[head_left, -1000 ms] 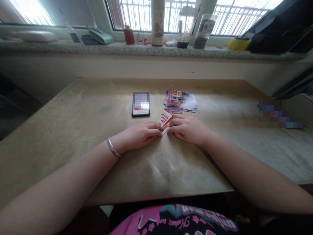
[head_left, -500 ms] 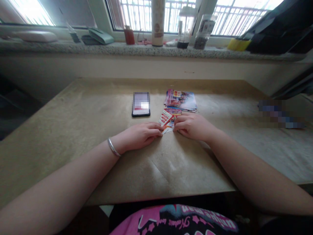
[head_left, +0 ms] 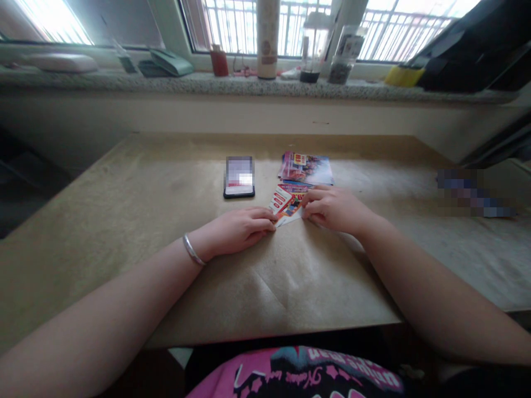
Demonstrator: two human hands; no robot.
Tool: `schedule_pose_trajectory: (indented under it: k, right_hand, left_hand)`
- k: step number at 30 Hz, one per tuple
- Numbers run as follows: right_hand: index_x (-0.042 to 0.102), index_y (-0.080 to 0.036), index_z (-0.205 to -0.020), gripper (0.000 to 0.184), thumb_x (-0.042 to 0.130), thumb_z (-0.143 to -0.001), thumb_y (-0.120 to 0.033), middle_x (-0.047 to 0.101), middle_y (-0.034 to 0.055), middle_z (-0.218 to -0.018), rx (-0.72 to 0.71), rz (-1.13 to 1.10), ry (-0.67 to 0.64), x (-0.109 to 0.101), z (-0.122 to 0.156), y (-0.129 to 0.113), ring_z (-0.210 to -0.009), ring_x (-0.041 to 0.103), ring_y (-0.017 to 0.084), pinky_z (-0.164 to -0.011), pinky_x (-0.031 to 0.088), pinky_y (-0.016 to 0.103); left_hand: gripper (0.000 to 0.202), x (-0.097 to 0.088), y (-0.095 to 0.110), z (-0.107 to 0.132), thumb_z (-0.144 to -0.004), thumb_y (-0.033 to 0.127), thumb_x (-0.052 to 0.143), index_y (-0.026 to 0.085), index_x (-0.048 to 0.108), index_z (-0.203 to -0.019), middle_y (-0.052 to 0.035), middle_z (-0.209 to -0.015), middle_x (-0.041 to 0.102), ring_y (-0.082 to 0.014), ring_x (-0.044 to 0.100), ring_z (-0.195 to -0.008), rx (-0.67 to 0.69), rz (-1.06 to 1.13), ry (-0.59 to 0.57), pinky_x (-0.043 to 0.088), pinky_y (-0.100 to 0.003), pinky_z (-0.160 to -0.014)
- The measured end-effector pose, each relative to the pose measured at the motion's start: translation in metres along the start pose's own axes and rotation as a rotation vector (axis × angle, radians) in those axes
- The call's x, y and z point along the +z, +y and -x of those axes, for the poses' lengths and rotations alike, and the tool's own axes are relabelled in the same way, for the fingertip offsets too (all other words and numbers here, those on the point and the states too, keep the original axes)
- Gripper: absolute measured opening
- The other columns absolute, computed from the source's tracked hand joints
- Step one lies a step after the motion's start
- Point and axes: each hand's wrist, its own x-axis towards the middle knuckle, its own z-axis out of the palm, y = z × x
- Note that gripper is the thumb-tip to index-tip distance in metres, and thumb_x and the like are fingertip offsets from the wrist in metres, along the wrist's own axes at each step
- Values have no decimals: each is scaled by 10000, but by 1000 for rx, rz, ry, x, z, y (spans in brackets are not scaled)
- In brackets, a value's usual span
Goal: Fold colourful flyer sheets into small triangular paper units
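A printed paper flyer (head_left: 292, 208), folded so that a white flap with red print lies slanted across its left part, is flat on the table in front of me. My left hand (head_left: 243, 228), with a silver bangle (head_left: 193, 250) on its wrist, has its fingertips closed on the flyer's lower left corner. On the other side, my right hand (head_left: 338, 208) holds the right edge with bent fingers pressed together. Its fingertips partly cover that edge. Just beyond the folded flyer lies a stack of colourful flyers (head_left: 313, 169).
A phone (head_left: 239, 193) with a blurred-out screen lies left of the stack. Toward the right of the table (head_left: 124, 221) is a blurred-out flat item (head_left: 473, 193). Bottles, a green case (head_left: 174, 62) and a yellow object (head_left: 404, 76) stand along the stone windowsill (head_left: 232, 87).
My right hand has slid right and slightly away from me along the flyer, uncovering more of its lower edge. My left hand has stayed at the left corner.
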Motion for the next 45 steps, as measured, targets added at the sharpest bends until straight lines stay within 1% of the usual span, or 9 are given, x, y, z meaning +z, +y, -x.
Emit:
schedule_pose_trajectory:
  k: [15,21,25,28,30,33,38,41,45]
  right_hand:
    - [750,-258,-778,248,539,-801,-132,729,11,-923,99,-6,-97,-5,15,22,-774,626,150,-701,424,273]
    - [730,-230,-745,227,530,-776,-126,723,20,-883,116,-34,-64,-2,14,20,-770,621,158,-709,431,280]
    - [689,-201,-690,211,509,-777,-131,702,41,-825,141,69,-13,-2,9,10,-738,593,172,-662,407,288]
    - [680,-196,-731,202,496,-799,-147,691,52,-846,148,59,30,-2,4,-1,-773,591,185,-686,409,298]
    - [695,-196,-818,186,514,-798,-158,684,54,-850,135,-4,50,1,1,-9,-808,592,189,-721,422,298]
    - [705,-219,-1004,243,535,-831,-194,684,61,-1012,39,-101,53,10,-4,-16,-913,589,190,-807,434,305]
    - [716,-254,-1054,287,475,-907,-199,683,68,-977,-35,-76,71,24,-12,-18,-902,565,191,-824,422,335]
    - [713,-257,-1069,299,472,-905,-189,680,69,-988,-44,-70,59,25,-14,-17,-902,561,192,-816,425,331]
    - [714,-254,-1069,310,475,-891,-171,676,72,-985,-45,-75,41,23,-13,-17,-898,563,191,-805,430,326]
  left_hand:
    - [242,1,-1,2,-901,133,477,192,663,-1043,-77,-1234,622,-193,577,-1150,-9,-1,7,499,-355,-986]
    - [208,0,0,-1,-916,162,488,203,672,-1003,-59,-1159,659,-202,543,-1139,50,-90,99,500,-364,-953]
    - [230,-1,1,-3,-937,178,454,200,671,-1011,-62,-1133,665,-178,591,-1040,28,-152,75,506,-334,-902]
    - [244,-1,-2,-3,-944,167,437,203,673,-994,-51,-1109,678,-172,606,-1002,-3,-206,84,502,-330,-883]
    - [241,-1,-5,-4,-951,173,437,202,675,-971,-47,-1083,687,-177,609,-995,-19,-239,102,488,-352,-897]
    - [254,1,-10,-5,-969,198,421,197,675,-970,-53,-1071,689,-186,604,-1004,-31,-268,132,454,-398,-939]
    - [286,2,-10,-6,-973,224,410,218,658,-1115,-71,-1103,669,-188,573,-992,-18,-267,67,484,-342,-866]
    - [284,2,-8,-6,-970,250,419,221,653,-1128,-68,-1126,657,-197,563,-988,-35,-305,36,471,-365,-890]
    - [280,1,-7,-5,-964,241,422,216,651,-1124,-66,-1137,651,-192,565,-987,-51,-307,39,472,-345,-882]
